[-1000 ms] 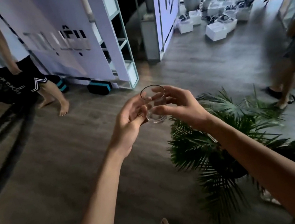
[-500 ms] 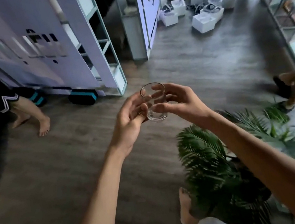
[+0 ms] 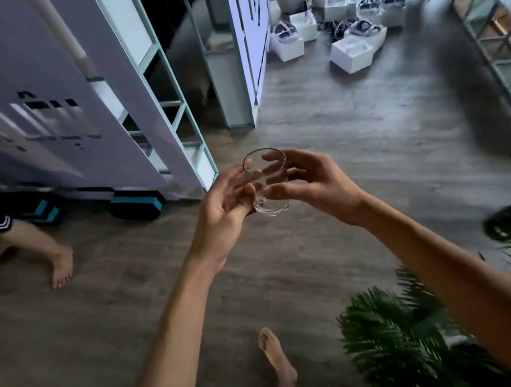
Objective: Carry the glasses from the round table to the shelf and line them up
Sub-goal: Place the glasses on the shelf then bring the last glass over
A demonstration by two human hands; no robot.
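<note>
A clear drinking glass (image 3: 268,181) is held upright in front of me, above the wooden floor. My left hand (image 3: 222,209) grips its left side with fingers and thumb. My right hand (image 3: 313,183) wraps around its right side, fingers curled behind it. A pale shelf unit with teal edges (image 3: 178,111) stands ahead to the left. At the right edge is a glass-fronted shelf (image 3: 504,23). The round table is out of view.
A person's bare leg and foot (image 3: 54,259) is at the left. Another person's sandalled foot (image 3: 508,220) is at the right. A palm plant (image 3: 407,344) stands low right. White boxes (image 3: 355,49) lie on the floor far ahead. My bare feet (image 3: 276,360) are below.
The view has moved forward past the palm plant, which now sits lower right. The shelf unit and boxes look nearer. Both hands keep hold of the glass.
</note>
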